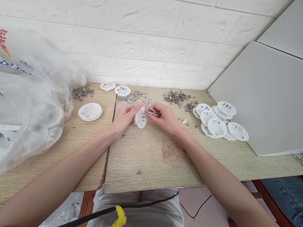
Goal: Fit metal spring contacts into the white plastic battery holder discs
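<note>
My left hand point(126, 118) is closed around the edge of a white round plastic battery holder point(141, 121), tilted up over the table with its slots facing me. From the other side, my right hand point(165, 117) pinches slim metal tweezers point(153, 113), their tip at the holder's slots. Whether the tip grips a small metal piece is too small to tell. Behind my hands lie loose heaps of little metal contacts point(131, 97), with a darker heap of contacts point(176, 96) to the right.
A pile of white holders point(217, 127) rests at the right by a grey panel point(270, 95). Other white discs point(90, 111) lie to the left, near a large clear plastic bag point(29, 106) of white parts. A white brick wall point(141, 30) borders the table's back. A black cable point(84, 222) crosses near my lap.
</note>
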`<state>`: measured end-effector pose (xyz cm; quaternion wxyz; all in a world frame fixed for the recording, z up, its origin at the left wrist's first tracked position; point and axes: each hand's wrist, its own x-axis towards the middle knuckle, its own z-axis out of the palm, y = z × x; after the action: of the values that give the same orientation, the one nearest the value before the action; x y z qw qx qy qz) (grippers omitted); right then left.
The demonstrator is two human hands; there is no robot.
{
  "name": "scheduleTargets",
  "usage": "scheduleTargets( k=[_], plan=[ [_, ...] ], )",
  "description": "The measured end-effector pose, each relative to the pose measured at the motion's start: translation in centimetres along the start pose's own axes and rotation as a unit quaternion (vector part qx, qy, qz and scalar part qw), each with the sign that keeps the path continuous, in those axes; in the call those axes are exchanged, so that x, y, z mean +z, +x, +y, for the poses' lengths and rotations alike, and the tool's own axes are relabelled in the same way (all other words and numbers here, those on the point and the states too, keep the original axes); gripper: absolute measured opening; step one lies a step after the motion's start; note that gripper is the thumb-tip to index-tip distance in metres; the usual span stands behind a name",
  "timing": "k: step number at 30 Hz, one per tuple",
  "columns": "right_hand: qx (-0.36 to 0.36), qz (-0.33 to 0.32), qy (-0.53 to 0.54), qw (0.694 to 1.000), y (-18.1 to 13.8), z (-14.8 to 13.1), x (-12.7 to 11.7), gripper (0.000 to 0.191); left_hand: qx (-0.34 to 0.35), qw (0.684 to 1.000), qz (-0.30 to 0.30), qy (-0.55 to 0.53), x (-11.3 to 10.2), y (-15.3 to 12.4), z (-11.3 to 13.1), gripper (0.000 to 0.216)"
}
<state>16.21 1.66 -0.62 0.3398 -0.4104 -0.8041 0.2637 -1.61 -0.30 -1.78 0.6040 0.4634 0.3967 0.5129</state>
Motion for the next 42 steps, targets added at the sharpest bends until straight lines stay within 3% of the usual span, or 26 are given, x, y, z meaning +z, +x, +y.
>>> scheduleTargets(
  k=[14,23,32,42],
  plan=[
    [0.095,-0.007,0.100,0.990,0.1,0.3,0.1,0.028,0.003,1.000,-0.010,0.012,0.0,-0.1,0.2,0.041],
    [0.102,0.008,0.079,0.992,0.2,0.2,0.3,0.027,0.023,0.998,-0.010,0.055,-0.2,-0.1,-0.2,0.041],
    [0.064,-0.010,0.043,0.997,0.3,0.2,-1.2,0.034,-0.015,1.000,-0.007,-0.008,-0.1,0.0,0.4,0.044],
    [-0.032,-0.017,-0.089,0.995,0.1,0.4,-1.5,0.021,-0.021,0.999,0.007,-0.040,-0.1,0.3,0.4,0.044]
  ],
)
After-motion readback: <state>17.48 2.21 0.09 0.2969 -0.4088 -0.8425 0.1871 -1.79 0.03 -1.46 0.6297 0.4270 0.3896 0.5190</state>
